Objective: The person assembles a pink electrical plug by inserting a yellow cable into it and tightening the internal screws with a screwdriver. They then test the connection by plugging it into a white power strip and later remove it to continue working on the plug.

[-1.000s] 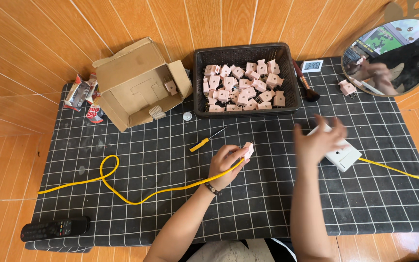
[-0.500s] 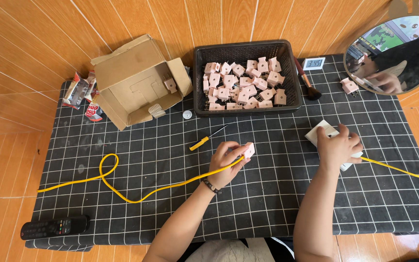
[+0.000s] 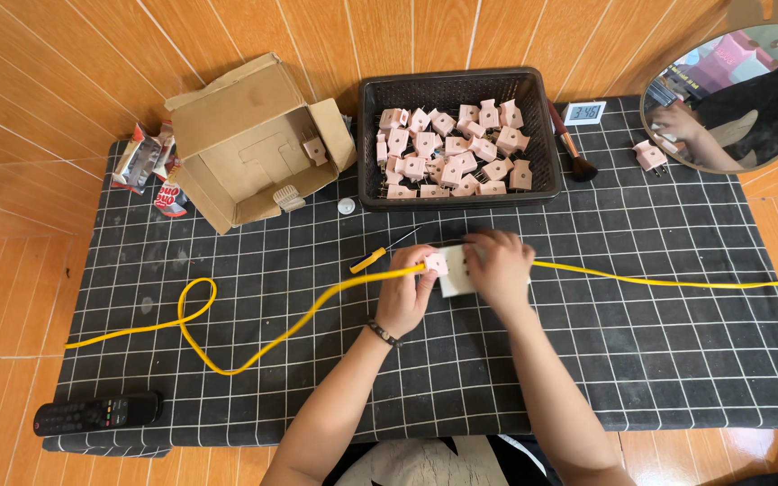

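Head view shows our left hand (image 3: 404, 292) gripping a pink plug (image 3: 436, 263) on the yellow cable (image 3: 263, 331) mid-mat, right hand (image 3: 497, 267) clasping the white socket block (image 3: 455, 273); we should align them squarely, pressing gently.

Head view: worn on the head, looks steeply down, fairly near.
Covers: whole black grid-patterned tabletop (image 3: 677, 360), both forearms.

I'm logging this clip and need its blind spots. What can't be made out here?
Head view only:
- White block: mostly covered by the right hand; its front is hidden.
- Pink plug: whether it meets the white block is hidden by the left hand.
- Yellow cable: where it ends at the plug is covered by fingers.
- Cardboard box: contents too small.
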